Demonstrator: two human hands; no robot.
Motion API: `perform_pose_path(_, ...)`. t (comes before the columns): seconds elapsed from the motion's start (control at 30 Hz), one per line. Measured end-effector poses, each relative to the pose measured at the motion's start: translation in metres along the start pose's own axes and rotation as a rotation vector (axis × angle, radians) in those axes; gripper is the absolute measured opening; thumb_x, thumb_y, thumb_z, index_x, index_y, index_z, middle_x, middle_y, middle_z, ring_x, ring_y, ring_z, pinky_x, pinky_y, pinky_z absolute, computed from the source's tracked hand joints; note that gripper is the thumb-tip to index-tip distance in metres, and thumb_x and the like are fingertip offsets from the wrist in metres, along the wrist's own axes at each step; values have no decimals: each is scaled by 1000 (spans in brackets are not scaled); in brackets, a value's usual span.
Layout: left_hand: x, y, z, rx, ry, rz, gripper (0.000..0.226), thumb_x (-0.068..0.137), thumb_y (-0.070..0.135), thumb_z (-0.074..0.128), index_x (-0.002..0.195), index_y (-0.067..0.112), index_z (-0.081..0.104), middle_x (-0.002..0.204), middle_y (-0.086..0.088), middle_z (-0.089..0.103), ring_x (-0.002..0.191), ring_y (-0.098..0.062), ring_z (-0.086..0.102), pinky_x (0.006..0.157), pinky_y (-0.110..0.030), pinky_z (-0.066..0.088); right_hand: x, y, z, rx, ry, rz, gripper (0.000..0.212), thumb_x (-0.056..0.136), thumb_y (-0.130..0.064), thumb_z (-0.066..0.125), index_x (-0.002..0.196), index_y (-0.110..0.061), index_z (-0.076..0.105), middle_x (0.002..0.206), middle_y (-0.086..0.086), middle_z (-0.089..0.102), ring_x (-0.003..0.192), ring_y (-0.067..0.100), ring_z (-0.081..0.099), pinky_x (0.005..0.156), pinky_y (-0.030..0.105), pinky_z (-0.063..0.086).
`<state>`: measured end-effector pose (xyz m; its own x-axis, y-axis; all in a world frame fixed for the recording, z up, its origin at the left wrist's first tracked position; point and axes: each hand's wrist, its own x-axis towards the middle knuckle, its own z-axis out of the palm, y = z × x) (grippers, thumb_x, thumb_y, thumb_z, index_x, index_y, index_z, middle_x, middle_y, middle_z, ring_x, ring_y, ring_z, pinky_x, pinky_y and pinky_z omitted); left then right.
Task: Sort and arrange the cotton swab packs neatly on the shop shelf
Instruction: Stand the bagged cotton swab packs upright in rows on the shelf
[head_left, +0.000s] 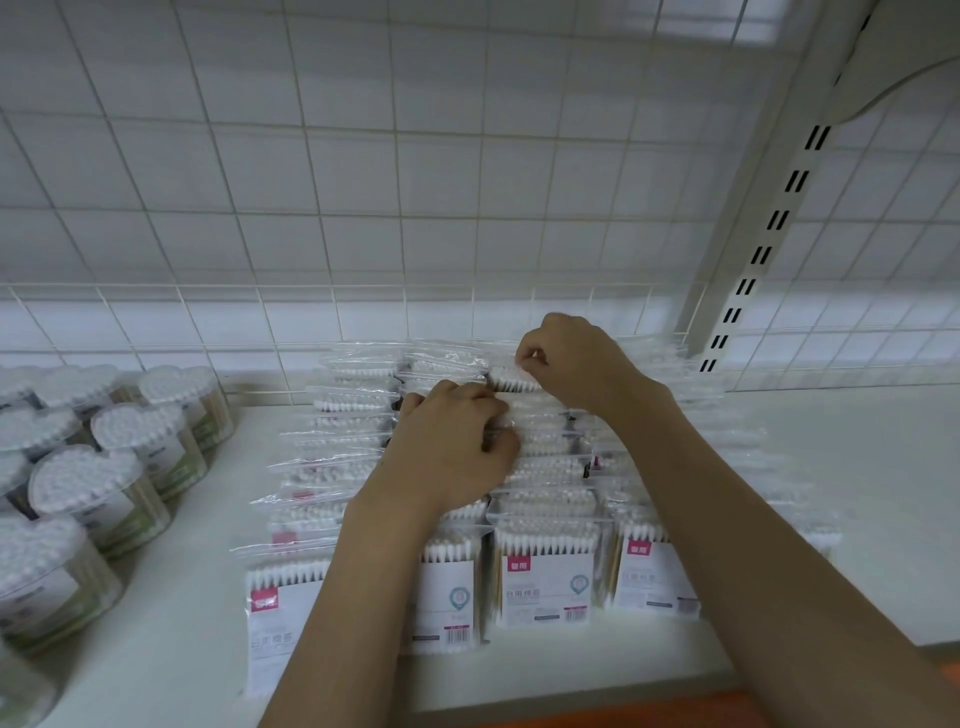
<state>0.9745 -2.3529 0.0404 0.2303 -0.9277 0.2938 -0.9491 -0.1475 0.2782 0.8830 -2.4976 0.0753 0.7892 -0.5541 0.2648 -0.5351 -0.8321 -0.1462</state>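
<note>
Several rows of clear plastic cotton swab packs (545, 571) with white labels and pink tags stand upright on the white shelf (857, 467), running from the front edge back to the wire grid. My left hand (452, 447) reaches into the middle rows, its fingers curled round the tops of packs there. My right hand (566, 364) is further back and pinches the top of a pack (511, 376) in a rear row. Both forearms cross over the front packs and hide parts of them.
Heart-shaped clear tubs of cotton swabs (104, 483) crowd the shelf's left side. A white wire grid panel (363, 208) forms the back. A slotted shelf upright (769, 234) rises at the right, with bare shelf surface beside it. An orange strip (675, 712) edges the front.
</note>
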Motion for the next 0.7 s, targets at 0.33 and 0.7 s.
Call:
perform_pose_path(0.33,-2,0,2,-32,17,0,42,84,40,37,109,18,62,114,11,57,108,-17,44,84,-31,24,-13,4,-30,335,367,95,14,86,-9,53,80,-14,64,52,-5,54,43,14,46,51,22,42)
perform_pose_path(0.7,-2,0,4,-18,34,7,53,75,44,28,106,16,62,113,11,57,108,-15,43,79,-27,18,-21,4,-47,374,441,69,11,82,-15,65,73,-9,67,62,-5,60,54,-3,51,59,4,41)
